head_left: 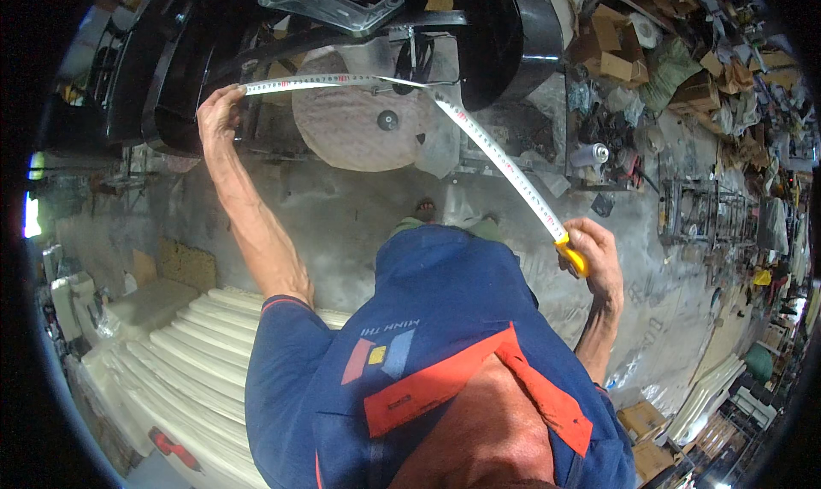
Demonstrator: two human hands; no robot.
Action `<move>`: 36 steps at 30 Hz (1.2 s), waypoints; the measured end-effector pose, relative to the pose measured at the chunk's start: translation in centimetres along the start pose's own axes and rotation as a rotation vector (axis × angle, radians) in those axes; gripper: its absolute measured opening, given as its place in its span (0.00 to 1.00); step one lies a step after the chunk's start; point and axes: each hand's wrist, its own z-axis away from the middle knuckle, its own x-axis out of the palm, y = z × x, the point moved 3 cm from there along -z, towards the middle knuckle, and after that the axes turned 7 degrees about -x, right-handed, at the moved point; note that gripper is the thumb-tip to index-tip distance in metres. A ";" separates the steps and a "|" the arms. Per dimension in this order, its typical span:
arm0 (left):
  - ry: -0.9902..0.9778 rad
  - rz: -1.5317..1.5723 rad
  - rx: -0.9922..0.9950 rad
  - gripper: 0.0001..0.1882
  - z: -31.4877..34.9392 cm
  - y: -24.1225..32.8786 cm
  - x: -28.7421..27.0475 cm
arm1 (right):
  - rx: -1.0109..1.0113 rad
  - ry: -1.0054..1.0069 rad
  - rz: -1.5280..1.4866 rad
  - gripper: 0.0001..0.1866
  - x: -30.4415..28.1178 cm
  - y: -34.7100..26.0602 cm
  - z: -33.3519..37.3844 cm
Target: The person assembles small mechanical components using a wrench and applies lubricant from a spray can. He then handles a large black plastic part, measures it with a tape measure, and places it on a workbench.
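A yellow tape measure (575, 257) sits in my right hand (596, 254), with the fingers wrapped round its case. Its white blade (500, 161) runs up and to the left, twists near the middle, then stretches leftward. At the far left my left hand (220, 112) pinches the blade's end, close to a glossy black curved part (180, 104). Beneath the blade lies a round pale board (342, 134) with a small black disc (388, 120) on it. Whether the blade touches the black part is hidden by my fingers.
A grey metal bracket (329, 8) rests on the black frame ahead. A spray can (588, 154) stands at right, near cardboard boxes (616, 48) and bags. Long cream foam pieces (201, 352) are stacked behind me on the left, with a red tool (175, 448) on them.
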 end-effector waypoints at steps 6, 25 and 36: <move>-0.007 0.046 0.011 0.12 -0.2 -0.5 -0.3 | 0.108 -0.235 0.139 0.22 -1.8 -1.6 0.6; 0.019 0.133 -0.044 0.15 0.0 -1.2 0.0 | -0.418 0.002 0.746 0.21 9.1 -7.5 -10.1; -0.010 0.207 -0.004 0.17 1.0 -1.7 0.8 | -0.388 0.298 0.923 0.23 13.8 -13.4 -10.6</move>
